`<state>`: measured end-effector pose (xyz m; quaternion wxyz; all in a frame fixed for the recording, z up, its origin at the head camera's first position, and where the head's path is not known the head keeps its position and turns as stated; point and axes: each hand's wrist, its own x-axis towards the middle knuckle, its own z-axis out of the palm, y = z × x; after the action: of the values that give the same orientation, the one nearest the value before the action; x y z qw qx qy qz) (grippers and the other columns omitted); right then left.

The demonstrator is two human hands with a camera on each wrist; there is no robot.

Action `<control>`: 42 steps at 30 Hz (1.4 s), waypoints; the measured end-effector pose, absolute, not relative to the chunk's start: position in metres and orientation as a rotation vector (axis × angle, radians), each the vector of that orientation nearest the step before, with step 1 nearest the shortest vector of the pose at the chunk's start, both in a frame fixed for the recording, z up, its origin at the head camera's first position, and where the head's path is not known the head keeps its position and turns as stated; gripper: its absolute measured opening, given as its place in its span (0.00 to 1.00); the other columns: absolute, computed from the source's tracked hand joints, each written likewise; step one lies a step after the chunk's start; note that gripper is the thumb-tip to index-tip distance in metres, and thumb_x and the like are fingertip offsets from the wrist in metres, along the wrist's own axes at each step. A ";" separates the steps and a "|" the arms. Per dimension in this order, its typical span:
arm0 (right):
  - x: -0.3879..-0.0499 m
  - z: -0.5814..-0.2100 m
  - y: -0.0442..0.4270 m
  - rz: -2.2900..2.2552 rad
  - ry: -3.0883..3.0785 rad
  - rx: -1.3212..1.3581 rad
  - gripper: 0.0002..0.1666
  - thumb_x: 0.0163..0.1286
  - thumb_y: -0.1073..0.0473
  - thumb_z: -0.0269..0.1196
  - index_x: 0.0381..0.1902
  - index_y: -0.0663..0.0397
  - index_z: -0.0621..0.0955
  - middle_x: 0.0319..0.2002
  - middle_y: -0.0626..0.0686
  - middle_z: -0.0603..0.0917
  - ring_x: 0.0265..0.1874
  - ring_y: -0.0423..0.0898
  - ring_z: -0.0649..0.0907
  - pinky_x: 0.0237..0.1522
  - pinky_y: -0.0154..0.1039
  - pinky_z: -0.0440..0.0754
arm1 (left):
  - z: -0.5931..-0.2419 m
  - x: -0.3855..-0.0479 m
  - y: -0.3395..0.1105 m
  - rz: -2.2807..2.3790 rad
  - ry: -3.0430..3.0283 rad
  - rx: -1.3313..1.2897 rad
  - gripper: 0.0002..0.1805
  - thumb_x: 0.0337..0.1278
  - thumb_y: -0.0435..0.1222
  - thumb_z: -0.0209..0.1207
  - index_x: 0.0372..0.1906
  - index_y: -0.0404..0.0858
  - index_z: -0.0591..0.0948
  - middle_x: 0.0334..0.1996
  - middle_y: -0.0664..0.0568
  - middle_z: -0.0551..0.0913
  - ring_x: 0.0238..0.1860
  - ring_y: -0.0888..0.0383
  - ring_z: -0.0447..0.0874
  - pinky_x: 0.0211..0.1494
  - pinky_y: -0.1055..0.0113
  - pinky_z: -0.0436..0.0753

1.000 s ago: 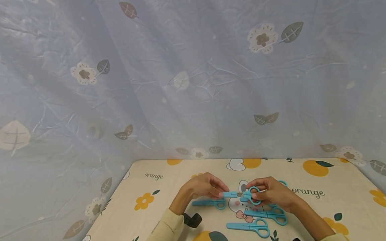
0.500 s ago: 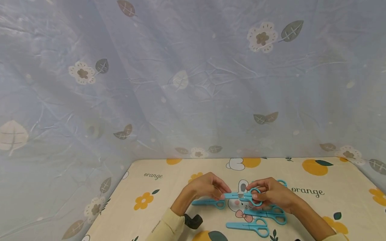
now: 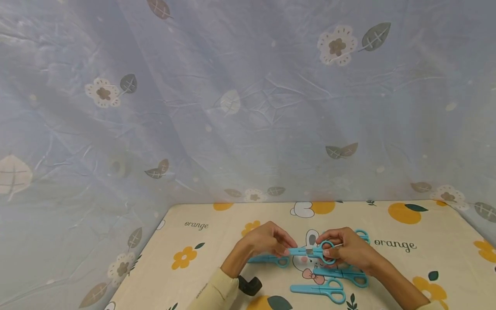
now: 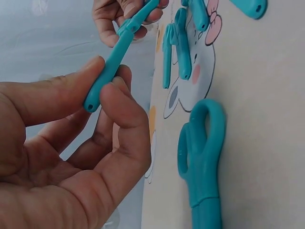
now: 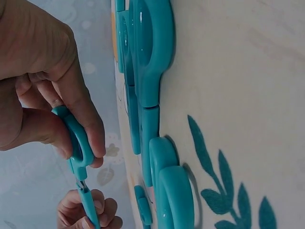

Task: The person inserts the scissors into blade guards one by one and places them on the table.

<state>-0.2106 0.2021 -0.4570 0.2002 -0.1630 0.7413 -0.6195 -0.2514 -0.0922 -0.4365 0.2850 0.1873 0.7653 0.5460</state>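
Over the middle of the table, my left hand (image 3: 265, 241) pinches the blue blade cover (image 4: 112, 67) of a pair of small scissors between thumb and fingers. My right hand (image 3: 350, 249) grips the blue handle loops (image 5: 83, 143) of the same scissors. Between handles and cover a short bit of metal blade (image 3: 309, 252) shows; the rest of the blades sits inside the cover. Beneath the left hand lies another pair of covered blue scissors (image 3: 268, 259), seen large in the left wrist view. Under the right hand is a further pair (image 3: 341, 274).
Nearest the front lies one more pair of blue scissors (image 3: 317, 289). Behind the right hand, blue handles (image 3: 362, 236) peek out, partly hidden. The patterned tablecloth (image 3: 217, 245) meets a pale hanging sheet (image 3: 248, 107) at the back. A black device (image 3: 249, 285) sits at the left wrist.
The left hand has shifted slightly right with the cover, and the scissors' handles now stand more in line with it. The right hand has barely moved; the head view has tilted a little.
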 end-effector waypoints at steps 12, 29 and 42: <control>-0.215 -0.459 0.205 -1.726 1.987 -0.459 0.25 0.75 0.65 0.68 0.64 0.77 0.78 0.33 0.49 0.89 0.37 0.49 0.92 0.39 0.46 0.93 | -0.435 -0.247 -0.085 1.410 2.138 0.525 0.13 0.56 0.17 0.68 0.40 0.34 0.93 0.30 0.45 0.90 0.28 0.59 0.84 0.33 0.67 0.86; -0.209 -0.459 0.195 -1.739 2.133 -0.413 0.18 0.74 0.71 0.65 0.59 0.75 0.81 0.34 0.52 0.82 0.34 0.46 0.85 0.41 0.49 0.93 | -0.441 -0.246 -0.082 1.483 2.104 0.424 0.10 0.57 0.18 0.69 0.40 0.32 0.93 0.28 0.50 0.90 0.26 0.59 0.83 0.28 0.70 0.84; -0.212 -0.458 0.199 -1.728 2.033 -0.441 0.26 0.75 0.66 0.68 0.64 0.80 0.76 0.30 0.49 0.88 0.33 0.46 0.91 0.36 0.43 0.92 | -0.436 -0.240 -0.076 1.450 2.175 0.473 0.09 0.55 0.17 0.70 0.38 0.31 0.93 0.26 0.51 0.88 0.22 0.59 0.78 0.26 0.69 0.78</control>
<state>-0.2121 0.1988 -0.4578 0.2172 -0.1593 0.7338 -0.6237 -0.2401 -0.0757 -0.4358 0.2403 0.1727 0.7948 0.5299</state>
